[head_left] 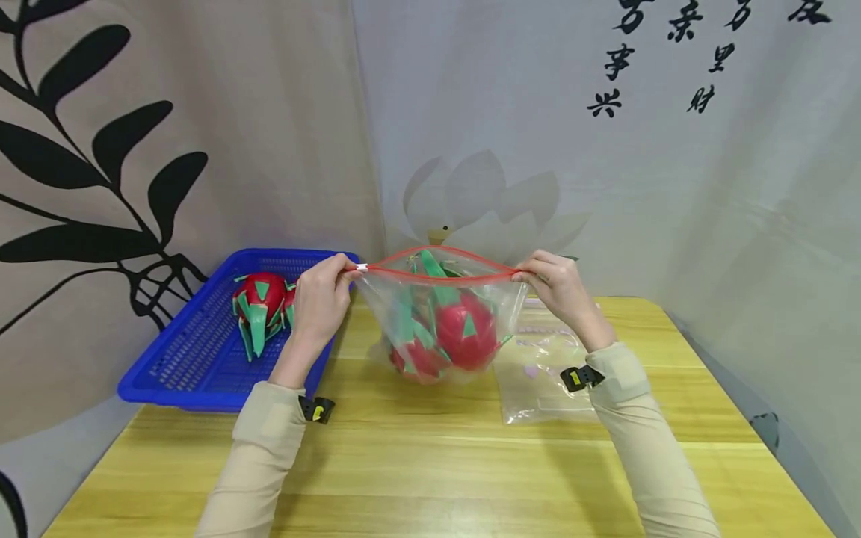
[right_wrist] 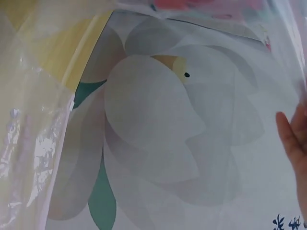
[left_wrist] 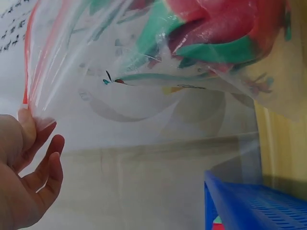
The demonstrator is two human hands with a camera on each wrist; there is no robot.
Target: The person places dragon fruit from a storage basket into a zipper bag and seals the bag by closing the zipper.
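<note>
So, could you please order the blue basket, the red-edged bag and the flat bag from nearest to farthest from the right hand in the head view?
1. Red-edged bag: pinched by the right hand.
2. Flat bag: on the table, lower in view.
3. Blue basket: over on the left.

Between the left hand (head_left: 323,295) and the right hand (head_left: 557,284) is a clear plastic bag with a red zip (head_left: 383,295), with two round red-and-green dragon fruits (head_left: 466,332) in it. Left of the left hand, a blue rectangular plastic basket (head_left: 195,373) stands on the yellow wood-grain table (head_left: 430,463), holding more dragon fruits (head_left: 262,295), one partly behind that hand. Beneath the right hand lies a flat clear plastic bag (head_left: 538,396). Behind both hands hangs a pale printed fabric backdrop (head_left: 471,90).
</note>
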